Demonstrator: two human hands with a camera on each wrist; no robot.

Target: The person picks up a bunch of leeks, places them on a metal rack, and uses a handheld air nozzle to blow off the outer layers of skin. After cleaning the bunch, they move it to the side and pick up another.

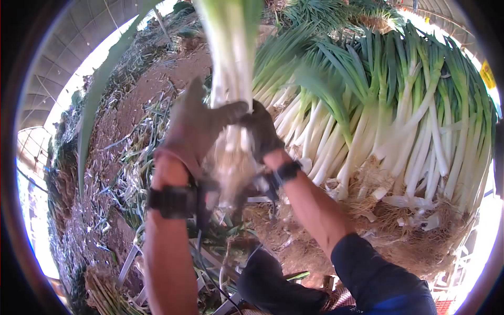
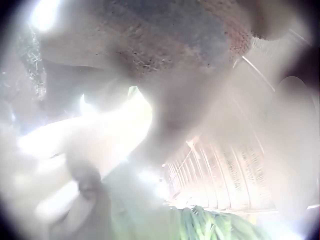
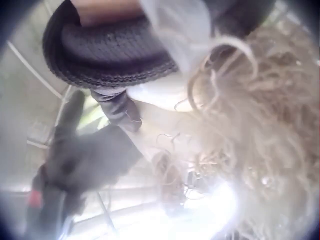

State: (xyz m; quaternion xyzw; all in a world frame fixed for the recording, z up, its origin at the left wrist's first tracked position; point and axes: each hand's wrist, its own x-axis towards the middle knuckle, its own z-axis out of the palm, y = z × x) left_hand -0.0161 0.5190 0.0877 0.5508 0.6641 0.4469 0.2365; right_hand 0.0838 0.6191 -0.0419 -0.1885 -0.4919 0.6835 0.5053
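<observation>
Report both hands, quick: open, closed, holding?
Left hand: against the white-stalked bunch; blurred, can't tell whether open or gripping.
Right hand: closed around the bunch.

The glove cuff (image 3: 112, 56) is matt ribbed cloth, the stalks (image 1: 232, 68) smooth.

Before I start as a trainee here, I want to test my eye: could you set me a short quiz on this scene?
1. Multiple choice. In the head view, where do the roots of the held bundle lie?
A) Above the hands, away from the person
B) Below the hands, towards the person
C) Out of the picture

2. True or false: the right hand is bare, with no glove.

3. Fill in the colour: in the pile at the person's right, the pale stalks run up into ____ leaves.

Key: 1 B; 2 false; 3 green
</observation>
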